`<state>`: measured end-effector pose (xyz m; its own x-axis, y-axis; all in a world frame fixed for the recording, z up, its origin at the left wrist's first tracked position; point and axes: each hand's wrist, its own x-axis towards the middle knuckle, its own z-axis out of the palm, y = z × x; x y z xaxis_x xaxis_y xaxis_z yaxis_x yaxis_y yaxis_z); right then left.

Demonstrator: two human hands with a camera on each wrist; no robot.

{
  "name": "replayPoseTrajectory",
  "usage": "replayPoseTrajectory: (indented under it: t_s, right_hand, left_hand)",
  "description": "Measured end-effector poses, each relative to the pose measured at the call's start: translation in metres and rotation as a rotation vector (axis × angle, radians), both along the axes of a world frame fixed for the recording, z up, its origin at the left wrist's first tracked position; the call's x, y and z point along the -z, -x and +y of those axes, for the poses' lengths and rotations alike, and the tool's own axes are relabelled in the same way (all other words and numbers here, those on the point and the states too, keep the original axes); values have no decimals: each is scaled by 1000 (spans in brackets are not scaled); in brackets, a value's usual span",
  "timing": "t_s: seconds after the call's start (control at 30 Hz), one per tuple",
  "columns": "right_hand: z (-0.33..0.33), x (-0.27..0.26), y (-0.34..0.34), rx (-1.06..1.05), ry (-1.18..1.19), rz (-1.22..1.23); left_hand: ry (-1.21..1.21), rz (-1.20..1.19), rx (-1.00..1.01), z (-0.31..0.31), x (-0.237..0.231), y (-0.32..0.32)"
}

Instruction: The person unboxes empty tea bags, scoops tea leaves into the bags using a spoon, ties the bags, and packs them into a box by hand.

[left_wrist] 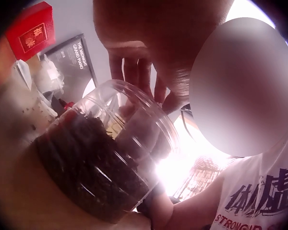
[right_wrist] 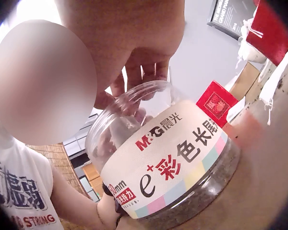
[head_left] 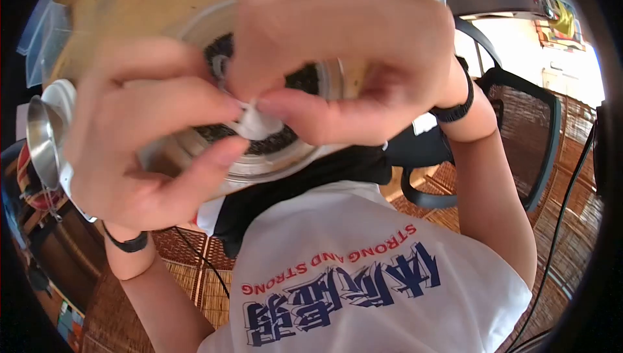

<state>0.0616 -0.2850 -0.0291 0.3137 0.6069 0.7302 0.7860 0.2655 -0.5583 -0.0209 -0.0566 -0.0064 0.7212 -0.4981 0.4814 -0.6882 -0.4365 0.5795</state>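
A small white pouch (head_left: pixel 261 123) hangs over the mouth of a clear plastic jar, with its top between my fingertips. My right hand (head_left: pixel 354 54) pinches it from the right, thumb against index finger. From the other side my left hand (head_left: pixel 139 132) holds it at its upper left edge, with the thumb lower down. The round jar (right_wrist: pixel 158 163) carries a white printed label and stands below both hands. Dark, dry, leaf-like bits (left_wrist: pixel 86 163) fill much of it. In both wrist views the fingertips are partly hidden behind the jar's clear wall.
A red box (left_wrist: pixel 31 31) and white pouches (left_wrist: pixel 50 76) lie on the table beyond the jar; a smaller red packet (right_wrist: pixel 215 103) is nearer it. A steel bowl (head_left: pixel 42 142) stands at the left edge. A black chair (head_left: pixel 525 126) is at the right.
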Motion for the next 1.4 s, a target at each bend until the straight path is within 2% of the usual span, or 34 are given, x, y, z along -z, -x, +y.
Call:
replayPoseTrajectory:
  t_s: [0.1, 0.17, 0.2, 0.3, 0.33, 0.37, 0.4, 0.43, 0.5, 0.57, 0.63, 0.87, 1.03, 1.1, 1.13, 1.2, 1.23, 1.3, 1.37, 1.4]
  right_hand:
    - [2, -12, 0, -53, 76, 27]
    - [-8, -17, 0, -60, 168, 33]
    - [-2, -13, -5, -71, 87, -44]
    - [-11, -15, -13, -110, 297, -9]
    - [-13, -14, -14, -107, 282, 2]
    - [-15, -16, -17, -136, 270, 44]
    - [-15, -18, -11, -170, 250, 75]
    - [-19, -16, -8, -104, 255, 46]
    - [17, -13, -4, -177, 121, 34]
    - [42, -24, 19, -221, 37, 18]
    - [39, -33, 36, -215, 31, -1]
    - [20, -27, 21, -166, 107, -8]
    - [0, -21, 26, -39, 307, 14]
    - [-6, -19, 23, -3, 342, 2]
    - [-5, -22, 28, -1, 331, -11]
    - [-2, -25, 35, -14, 285, -33]
    - [-2, -24, 32, -31, 265, -40]
    - [1, -18, 22, -59, 236, -76]
    - [2, -14, 15, -65, 203, -133]
    - [1, -14, 13, -49, 198, -180]
  left_hand:
    - [-23, 49, 26, 17, 5, 5]
    - [23, -63, -14, 20, 20, 5]
    - [103, -78, 20, 33, 35, 8]
    - [11, 276, -446, 108, 92, 33]
    - [61, 215, -510, 118, 106, 33]
    - [19, 219, -521, 103, 87, 25]
    - [21, 71, -272, 61, 58, 11]
    - [5, -58, -28, 27, 35, -3]
    - [-106, -26, 19, 15, 11, -8]
    - [-63, -17, 36, 15, 4, -9]
    - [-77, -41, 19, 19, 5, 4]
    - [-47, -49, 3, 15, 7, 3]
    - [23, -15, -50, 28, 24, 12]
    - [-108, -25, 47, 28, 11, 11]
    - [-132, -28, 35, 29, 14, 14]
    - [132, 47, -29, 26, 25, 18]
    - [93, -86, -66, 21, 23, 14]
    - [74, 4, -44, 23, 17, 14]
    - [-54, -74, 37, 17, 9, 9]
    - [-1, -59, 25, 12, 11, 7]
